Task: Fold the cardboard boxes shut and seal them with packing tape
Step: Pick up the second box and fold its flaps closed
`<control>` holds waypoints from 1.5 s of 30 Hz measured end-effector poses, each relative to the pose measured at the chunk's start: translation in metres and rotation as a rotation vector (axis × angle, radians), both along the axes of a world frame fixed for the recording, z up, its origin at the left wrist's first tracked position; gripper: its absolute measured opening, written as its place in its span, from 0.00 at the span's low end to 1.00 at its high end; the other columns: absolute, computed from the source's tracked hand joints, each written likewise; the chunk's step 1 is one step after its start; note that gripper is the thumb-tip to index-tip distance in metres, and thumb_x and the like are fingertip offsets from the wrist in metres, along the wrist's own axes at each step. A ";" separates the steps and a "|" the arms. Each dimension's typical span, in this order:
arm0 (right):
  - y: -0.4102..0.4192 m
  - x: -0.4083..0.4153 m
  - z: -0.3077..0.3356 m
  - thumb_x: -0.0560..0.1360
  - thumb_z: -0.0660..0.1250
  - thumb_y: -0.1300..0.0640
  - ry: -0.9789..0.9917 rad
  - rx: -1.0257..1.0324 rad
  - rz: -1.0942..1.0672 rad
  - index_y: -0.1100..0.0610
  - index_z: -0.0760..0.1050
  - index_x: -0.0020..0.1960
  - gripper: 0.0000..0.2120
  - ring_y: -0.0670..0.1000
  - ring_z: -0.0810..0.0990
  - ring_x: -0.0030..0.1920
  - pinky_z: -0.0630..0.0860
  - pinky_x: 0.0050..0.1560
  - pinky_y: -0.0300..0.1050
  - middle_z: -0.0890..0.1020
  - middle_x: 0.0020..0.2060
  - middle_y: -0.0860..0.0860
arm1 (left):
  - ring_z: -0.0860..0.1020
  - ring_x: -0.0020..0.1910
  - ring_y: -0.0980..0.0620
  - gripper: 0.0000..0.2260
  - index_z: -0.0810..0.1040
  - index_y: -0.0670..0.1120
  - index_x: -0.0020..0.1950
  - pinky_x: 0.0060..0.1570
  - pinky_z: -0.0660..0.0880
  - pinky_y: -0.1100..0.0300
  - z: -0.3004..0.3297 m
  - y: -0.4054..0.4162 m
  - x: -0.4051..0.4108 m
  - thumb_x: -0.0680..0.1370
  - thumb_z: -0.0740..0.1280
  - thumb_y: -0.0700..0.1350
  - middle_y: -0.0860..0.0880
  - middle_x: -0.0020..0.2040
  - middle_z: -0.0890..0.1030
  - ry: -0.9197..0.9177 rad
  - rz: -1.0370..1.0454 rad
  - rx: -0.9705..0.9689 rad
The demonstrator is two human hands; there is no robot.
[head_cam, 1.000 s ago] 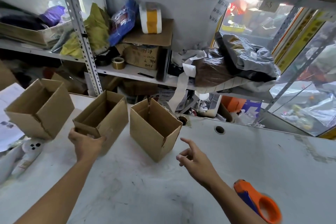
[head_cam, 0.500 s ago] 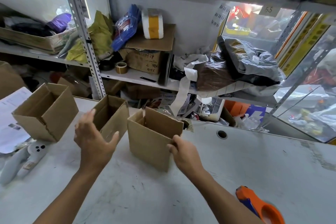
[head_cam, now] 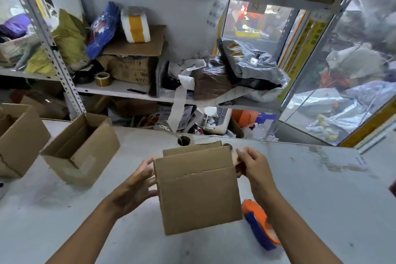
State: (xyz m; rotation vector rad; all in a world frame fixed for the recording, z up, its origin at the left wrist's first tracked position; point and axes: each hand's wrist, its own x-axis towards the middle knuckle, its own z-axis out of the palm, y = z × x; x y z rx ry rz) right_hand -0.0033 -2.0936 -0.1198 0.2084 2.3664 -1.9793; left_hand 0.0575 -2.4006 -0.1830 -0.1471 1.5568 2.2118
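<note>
Item: cardboard box (head_cam: 199,195), sitting between both hands, flaps upright. Left hand (head_cam: 137,184) is pressing its side with relaxed, open fingers; right hand (head_cam: 250,164) is apparently pinching the side flap. Fold short flaps first, squarely. Tape dispenser (head_cam: 260,224) is lying beside the right forearm; spare boxes (head_cam: 82,150) are waiting beyond the left hand.

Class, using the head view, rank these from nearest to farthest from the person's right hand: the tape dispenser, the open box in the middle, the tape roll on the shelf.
From the right hand:
1. Tape dispenser, just below, beside the forearm.
2. Open box, on the table, to the left.
3. Tape roll, on the shelf, up-left.
</note>
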 end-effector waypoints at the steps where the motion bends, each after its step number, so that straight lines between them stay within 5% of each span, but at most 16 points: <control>1: 0.009 0.000 -0.005 0.81 0.63 0.57 -0.038 -0.094 -0.054 0.61 0.73 0.37 0.15 0.51 0.74 0.27 0.72 0.29 0.46 0.75 0.27 0.55 | 0.77 0.67 0.46 0.52 0.59 0.58 0.77 0.66 0.73 0.37 0.001 0.008 0.003 0.59 0.81 0.65 0.49 0.69 0.78 0.009 -0.051 -0.063; 5: 0.028 0.005 -0.029 0.82 0.60 0.59 -0.172 -0.415 -0.222 0.57 0.73 0.39 0.13 0.50 0.73 0.31 0.71 0.30 0.44 0.76 0.32 0.53 | 0.78 0.64 0.52 0.50 0.54 0.64 0.77 0.60 0.79 0.51 0.018 0.040 0.011 0.63 0.82 0.58 0.54 0.71 0.72 0.099 -0.165 -0.402; 7: 0.033 0.007 -0.042 0.83 0.57 0.58 -0.237 -0.329 -0.229 0.58 0.73 0.44 0.11 0.55 0.76 0.39 0.77 0.38 0.49 0.77 0.38 0.56 | 0.74 0.64 0.55 0.51 0.51 0.63 0.78 0.53 0.78 0.61 0.033 0.054 0.011 0.65 0.81 0.57 0.57 0.71 0.66 0.224 -0.110 -0.643; 10: 0.035 0.013 -0.053 0.84 0.56 0.54 -0.302 0.004 -0.204 0.56 0.70 0.55 0.08 0.59 0.77 0.53 0.78 0.57 0.59 0.78 0.52 0.57 | 0.66 0.63 0.56 0.51 0.49 0.60 0.78 0.54 0.77 0.56 0.047 0.066 0.011 0.63 0.77 0.59 0.60 0.68 0.62 0.454 -0.038 -1.069; 12: 0.031 0.019 -0.046 0.83 0.58 0.53 -0.178 0.116 -0.218 0.53 0.71 0.56 0.06 0.54 0.76 0.56 0.74 0.60 0.54 0.78 0.54 0.53 | 0.64 0.62 0.54 0.51 0.49 0.57 0.78 0.57 0.73 0.53 0.047 0.071 0.013 0.61 0.72 0.62 0.59 0.69 0.62 0.605 -0.032 -1.332; 15: 0.015 0.024 -0.020 0.81 0.62 0.53 0.010 0.089 -0.009 0.53 0.77 0.56 0.08 0.45 0.79 0.52 0.73 0.50 0.37 0.82 0.49 0.43 | 0.64 0.64 0.50 0.52 0.50 0.54 0.80 0.58 0.68 0.54 0.040 0.079 0.013 0.61 0.70 0.64 0.54 0.70 0.62 0.742 -0.040 -1.519; 17: 0.006 0.024 -0.006 0.79 0.67 0.52 -0.073 0.011 0.218 0.52 0.80 0.55 0.08 0.44 0.83 0.48 0.76 0.44 0.32 0.86 0.47 0.45 | 0.65 0.66 0.48 0.53 0.51 0.52 0.81 0.59 0.68 0.53 0.035 0.085 0.014 0.61 0.70 0.63 0.51 0.71 0.62 0.802 -0.052 -1.546; 21: 0.014 0.020 0.000 0.67 0.76 0.53 -0.397 -0.274 0.405 0.57 0.80 0.57 0.20 0.53 0.86 0.47 0.83 0.46 0.46 0.87 0.48 0.55 | 0.63 0.70 0.49 0.53 0.49 0.51 0.81 0.63 0.69 0.53 0.032 0.083 0.021 0.63 0.74 0.61 0.52 0.74 0.61 0.904 -0.045 -1.455; 24: 0.021 0.024 -0.003 0.66 0.75 0.61 -0.523 -0.363 0.512 0.58 0.79 0.57 0.20 0.55 0.86 0.45 0.83 0.45 0.50 0.87 0.47 0.56 | 0.59 0.74 0.51 0.53 0.48 0.53 0.81 0.69 0.66 0.55 0.032 0.080 0.027 0.65 0.75 0.59 0.54 0.76 0.58 0.965 -0.107 -1.381; 28: 0.013 0.032 -0.006 0.66 0.72 0.68 -0.523 -0.382 0.587 0.62 0.78 0.59 0.21 0.58 0.85 0.48 0.84 0.43 0.50 0.86 0.49 0.59 | 0.60 0.74 0.51 0.52 0.47 0.54 0.81 0.70 0.70 0.52 0.029 0.074 0.031 0.65 0.76 0.59 0.52 0.76 0.59 0.954 -0.119 -1.257; 34: 0.015 0.040 -0.013 0.67 0.69 0.72 -0.509 -0.445 0.598 0.60 0.81 0.54 0.18 0.57 0.86 0.45 0.85 0.43 0.50 0.86 0.47 0.60 | 0.60 0.71 0.60 0.58 0.45 0.58 0.80 0.69 0.64 0.67 0.030 0.061 0.033 0.61 0.79 0.66 0.57 0.72 0.58 0.875 -0.168 -1.215; 39: 0.019 0.041 -0.018 0.67 0.67 0.72 -0.484 -0.512 0.565 0.58 0.86 0.50 0.17 0.58 0.86 0.46 0.85 0.45 0.54 0.86 0.49 0.61 | 0.60 0.72 0.62 0.52 0.50 0.59 0.78 0.65 0.65 0.74 0.035 0.054 0.037 0.65 0.79 0.64 0.65 0.74 0.53 0.917 -0.176 -1.131; 45: 0.020 0.045 -0.013 0.67 0.67 0.72 -0.457 -0.501 0.595 0.59 0.83 0.54 0.19 0.58 0.85 0.48 0.85 0.46 0.51 0.85 0.51 0.62 | 0.67 0.67 0.60 0.52 0.48 0.56 0.80 0.60 0.75 0.64 0.035 0.052 0.038 0.65 0.78 0.60 0.58 0.74 0.59 0.933 -0.172 -1.159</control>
